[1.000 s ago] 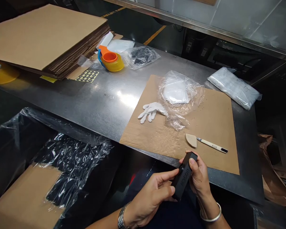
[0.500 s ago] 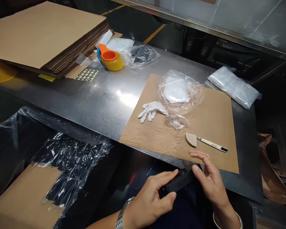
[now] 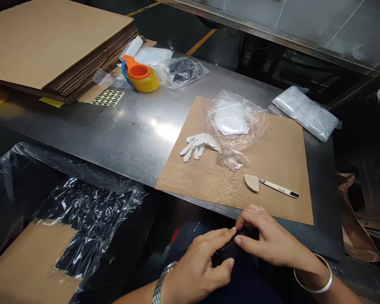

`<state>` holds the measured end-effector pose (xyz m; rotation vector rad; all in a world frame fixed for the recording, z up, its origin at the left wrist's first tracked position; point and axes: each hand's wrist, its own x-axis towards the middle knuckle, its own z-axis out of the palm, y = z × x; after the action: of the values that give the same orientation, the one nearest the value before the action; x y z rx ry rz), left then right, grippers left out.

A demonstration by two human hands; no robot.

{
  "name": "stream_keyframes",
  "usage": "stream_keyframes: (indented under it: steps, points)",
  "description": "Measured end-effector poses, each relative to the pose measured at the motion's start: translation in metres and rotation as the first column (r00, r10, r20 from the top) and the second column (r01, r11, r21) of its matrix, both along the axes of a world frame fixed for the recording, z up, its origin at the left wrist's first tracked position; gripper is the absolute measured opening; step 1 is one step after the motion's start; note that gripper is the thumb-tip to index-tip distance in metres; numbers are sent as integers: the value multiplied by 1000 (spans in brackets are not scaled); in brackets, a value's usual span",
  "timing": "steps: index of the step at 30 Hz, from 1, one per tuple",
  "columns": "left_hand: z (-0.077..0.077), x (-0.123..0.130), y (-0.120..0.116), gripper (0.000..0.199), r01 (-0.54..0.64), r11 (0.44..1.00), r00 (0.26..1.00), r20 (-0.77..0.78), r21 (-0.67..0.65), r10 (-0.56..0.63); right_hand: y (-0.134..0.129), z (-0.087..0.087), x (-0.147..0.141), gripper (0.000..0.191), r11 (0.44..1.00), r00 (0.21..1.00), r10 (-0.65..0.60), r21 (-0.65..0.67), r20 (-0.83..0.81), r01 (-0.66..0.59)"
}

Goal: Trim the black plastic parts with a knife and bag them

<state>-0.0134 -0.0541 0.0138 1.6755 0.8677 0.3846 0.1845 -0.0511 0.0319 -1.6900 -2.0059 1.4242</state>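
Observation:
Below the table's front edge, my left hand (image 3: 205,259) grips a small black block-shaped piece (image 3: 229,250) between thumb and fingers. My right hand (image 3: 264,236) is closed at the far end of the same piece, its thumb and index finger pinching there; dark lighting and the fingers hide its details. On the cardboard sheet (image 3: 278,156) just beyond lie a knife (image 3: 279,188) marked A26 and a tan wedge-shaped pad (image 3: 251,183). Further left on the sheet are a white glove (image 3: 199,145) and a clear plastic bag (image 3: 237,118) with white sheets inside.
A stack of cardboard (image 3: 57,42) fills the table's far left. Near it are an orange and yellow tape dispenser (image 3: 141,78), a sticker sheet (image 3: 108,98) and a bag of black parts (image 3: 183,69). A wrapped packet (image 3: 307,112) lies right. A plastic-lined box (image 3: 91,219) stands lower left.
My right hand has moved left and closed onto the black piece's far end; its fingers were spread before. My left hand keeps its hold. The whole view has shifted slightly.

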Motion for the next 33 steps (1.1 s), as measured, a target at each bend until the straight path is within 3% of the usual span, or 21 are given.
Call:
stream_keyframes:
  steps: [15,33]
  points:
    - [-4,-2,-2,44,-35,999,998,-58,-38,33,4,-5,-2,8,994,998,-65,-83,-3,65]
    - [-12,-4,-9,44,-106,993,991,-84,-49,101,1,-16,0,7,992,993,-108,-75,-51,104]
